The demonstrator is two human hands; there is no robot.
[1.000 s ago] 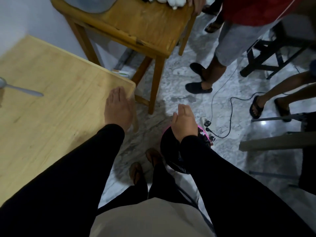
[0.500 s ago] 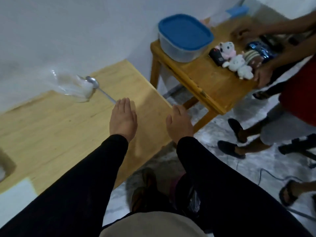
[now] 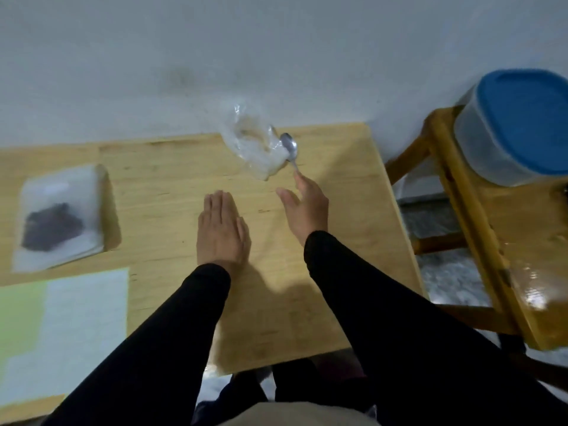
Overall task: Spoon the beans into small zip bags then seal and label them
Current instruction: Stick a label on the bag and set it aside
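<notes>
A clear plastic bag [image 3: 256,146] with pale contents stands at the far edge of the wooden table [image 3: 166,186]. A metal spoon [image 3: 290,149] leans against its right side. My right hand [image 3: 305,207] stretches toward the spoon's handle, fingers extended, fingertips at the handle's end. My left hand [image 3: 221,230] lies flat on the table, fingers straight. At the left lies a stack of small zip bags [image 3: 60,216] with a dark heap of beans [image 3: 52,227] showing on or in it. Near the front left lie sheets of white and green paper [image 3: 61,330].
A second wooden table [image 3: 479,229] stands to the right, a gap of marble floor between. On it sits a clear plastic tub with a blue lid [image 3: 522,124]. A grey wall runs behind the table.
The view has swung left from the floor and other people onto the table. My right hand has come over the table and reached forward to the spoon. My left hand stays flat.
</notes>
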